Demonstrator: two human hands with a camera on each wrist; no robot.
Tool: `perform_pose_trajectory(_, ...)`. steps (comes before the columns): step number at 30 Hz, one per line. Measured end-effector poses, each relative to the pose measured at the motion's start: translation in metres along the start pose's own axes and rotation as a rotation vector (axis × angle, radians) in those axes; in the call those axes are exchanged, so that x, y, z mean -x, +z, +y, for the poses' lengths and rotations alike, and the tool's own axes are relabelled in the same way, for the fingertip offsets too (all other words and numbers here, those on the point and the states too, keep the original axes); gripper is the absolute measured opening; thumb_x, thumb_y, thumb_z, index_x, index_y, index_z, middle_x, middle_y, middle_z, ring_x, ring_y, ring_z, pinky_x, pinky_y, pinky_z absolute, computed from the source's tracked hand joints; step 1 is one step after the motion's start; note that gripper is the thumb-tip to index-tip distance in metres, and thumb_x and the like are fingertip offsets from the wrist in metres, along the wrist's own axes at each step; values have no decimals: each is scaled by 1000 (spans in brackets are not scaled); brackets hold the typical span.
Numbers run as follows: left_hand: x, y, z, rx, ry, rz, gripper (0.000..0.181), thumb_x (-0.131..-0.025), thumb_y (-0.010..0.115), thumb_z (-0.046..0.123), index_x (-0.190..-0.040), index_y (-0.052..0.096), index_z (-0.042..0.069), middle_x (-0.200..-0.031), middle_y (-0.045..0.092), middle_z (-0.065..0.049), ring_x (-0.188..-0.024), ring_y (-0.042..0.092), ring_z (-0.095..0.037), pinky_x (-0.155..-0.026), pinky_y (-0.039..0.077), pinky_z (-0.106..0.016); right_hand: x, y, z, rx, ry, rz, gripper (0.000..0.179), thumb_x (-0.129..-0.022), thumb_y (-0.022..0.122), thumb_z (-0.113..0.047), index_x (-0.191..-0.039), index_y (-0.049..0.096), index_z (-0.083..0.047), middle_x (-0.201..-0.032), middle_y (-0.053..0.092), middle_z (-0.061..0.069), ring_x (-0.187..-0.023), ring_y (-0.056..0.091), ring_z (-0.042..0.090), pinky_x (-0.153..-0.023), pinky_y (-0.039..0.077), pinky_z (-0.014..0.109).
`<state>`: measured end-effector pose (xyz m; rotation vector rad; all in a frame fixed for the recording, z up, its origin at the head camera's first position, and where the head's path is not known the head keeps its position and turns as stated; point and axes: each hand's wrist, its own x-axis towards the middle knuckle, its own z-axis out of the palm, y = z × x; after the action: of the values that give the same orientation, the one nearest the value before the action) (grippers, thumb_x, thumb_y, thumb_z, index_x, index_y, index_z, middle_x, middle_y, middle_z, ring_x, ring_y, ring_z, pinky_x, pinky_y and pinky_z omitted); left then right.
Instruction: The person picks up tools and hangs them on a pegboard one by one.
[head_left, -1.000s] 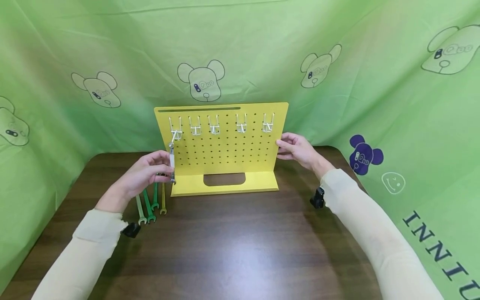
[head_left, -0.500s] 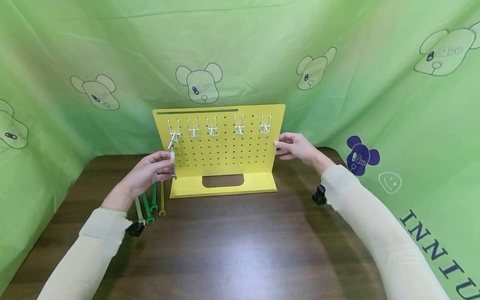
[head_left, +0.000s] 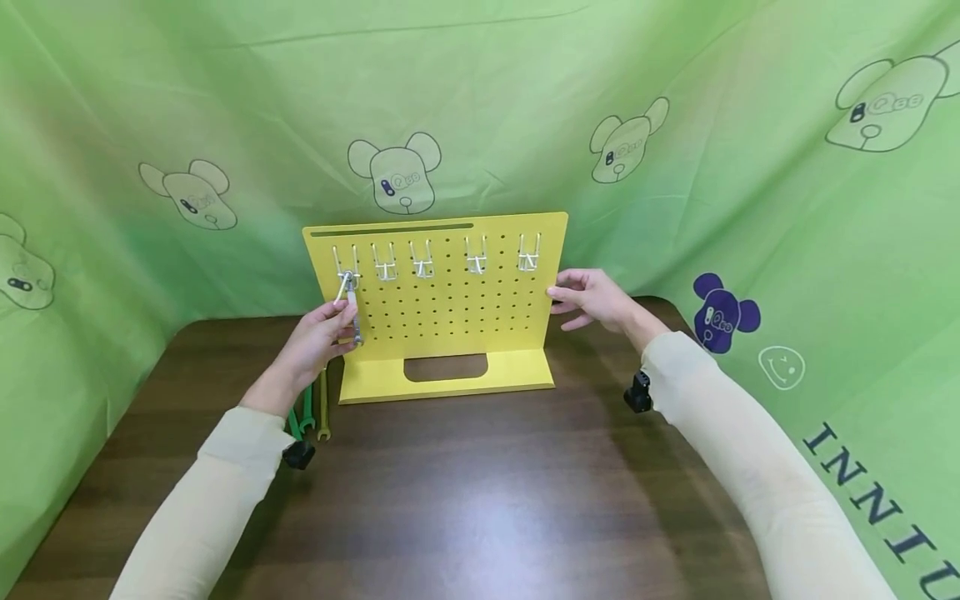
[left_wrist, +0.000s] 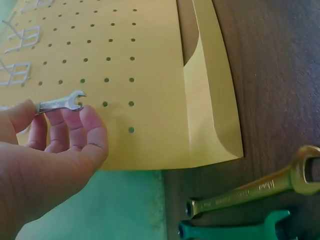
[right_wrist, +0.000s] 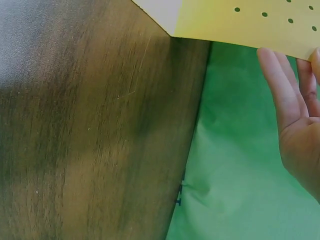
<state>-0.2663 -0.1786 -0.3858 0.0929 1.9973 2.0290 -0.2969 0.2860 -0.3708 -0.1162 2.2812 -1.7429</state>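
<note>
A yellow pegboard stands upright on its base, with several white wire hooks along its upper part. My left hand pinches a small silver wrench between thumb and fingers at the board's left side. The wrench hangs nearly upright, its ring end overlapping the leftmost hook in the head view. In the left wrist view, its open-ended jaw sticks out past the fingertips. At the opposite side, my right hand holds the board's right edge, thumb in front and fingers behind.
Beside the board's left end lie a gold wrench and green wrenches, partly hidden by the left arm. The brown wooden table extends in front. Green printed cloth hangs behind and at both sides.
My left hand has moved right and slightly up, carrying the wrench's ring end from below the leftmost hook onto its front. The right hand stays at the board's edge.
</note>
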Motion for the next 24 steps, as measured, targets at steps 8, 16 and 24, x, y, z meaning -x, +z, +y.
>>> perform_pose_trajectory(8, -7, 8, -5, -4, 30, 96, 35, -103, 58, 39, -121, 53, 9, -107, 51, 1, -96, 52, -13, -89, 52, -29, 2, 1, 1, 6, -13, 7, 32, -102, 64, -20, -123, 56, 2, -105, 67, 3, -100, 72, 25, -83, 57, 57)
perform_pose_trajectory(16, -1, 6, -7, -32, 29, 138, 43, -103, 60, 39, -134, 52, 10, -118, 53, 1, -109, 53, -16, -109, 44, -44, -3, 2, 5, 1, -20, 10, 34, -102, 65, -20, -126, 57, 4, -105, 69, 4, -103, 71, 30, -83, 57, 57)
perform_pose_trajectory(24, 24, -30, -7, -14, -2, 97, 58, -103, 63, 25, -151, 37, 6, -131, 52, -5, -114, 58, -16, -111, 44, -45, -2, 1, 5, 8, -14, 21, 35, -102, 65, -20, -125, 56, 4, -104, 68, 5, -101, 71, 28, -80, 60, 53)
